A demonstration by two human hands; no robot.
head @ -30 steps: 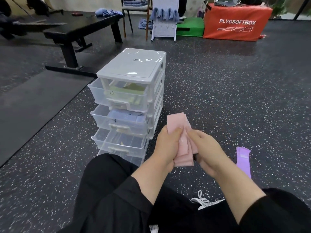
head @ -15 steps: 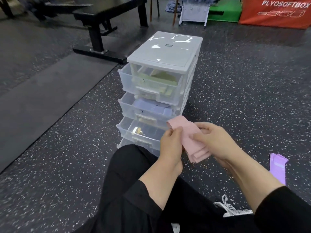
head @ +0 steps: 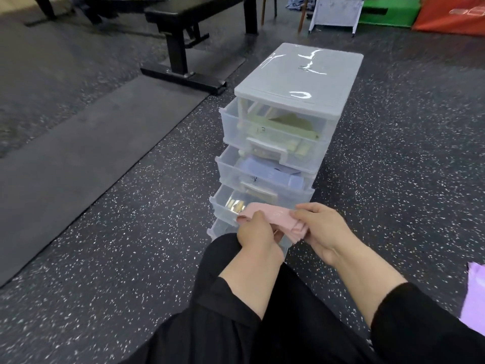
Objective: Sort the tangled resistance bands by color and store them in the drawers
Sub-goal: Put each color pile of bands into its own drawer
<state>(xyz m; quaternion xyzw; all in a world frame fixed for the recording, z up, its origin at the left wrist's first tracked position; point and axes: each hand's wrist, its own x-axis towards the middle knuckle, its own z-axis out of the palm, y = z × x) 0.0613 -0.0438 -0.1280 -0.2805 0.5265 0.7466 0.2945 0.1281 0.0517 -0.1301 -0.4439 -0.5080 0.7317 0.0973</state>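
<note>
Both hands have dropped lower and closer to the drawer unit (head: 296, 74) than a second ago, and the pink band (head: 273, 216), which stood upright between them, now lies folded flat and sideways. Left hand (head: 256, 233) pinches its left end, and the right hand (head: 321, 227) has fingers curled over the right end, so both are gripping it.

Looks like the step is stowing the pink one. It sits right in front of the third drawer (head: 223, 203), which is pulled out a bit just beyond the hands. Next move probably means easing the fold over that drawer's front lip and letting go without it springing open.

Top drawer holds green bands (head: 286, 122), second holds a lilac-blue band (head: 265, 174). Can't make out the shiny bit in the third drawer. Bottom drawer (head: 220, 228) is mostly hidden behind the left hand and knee. A purple band (head: 475, 292) near the right arm is cut off by the frame edge.
</note>
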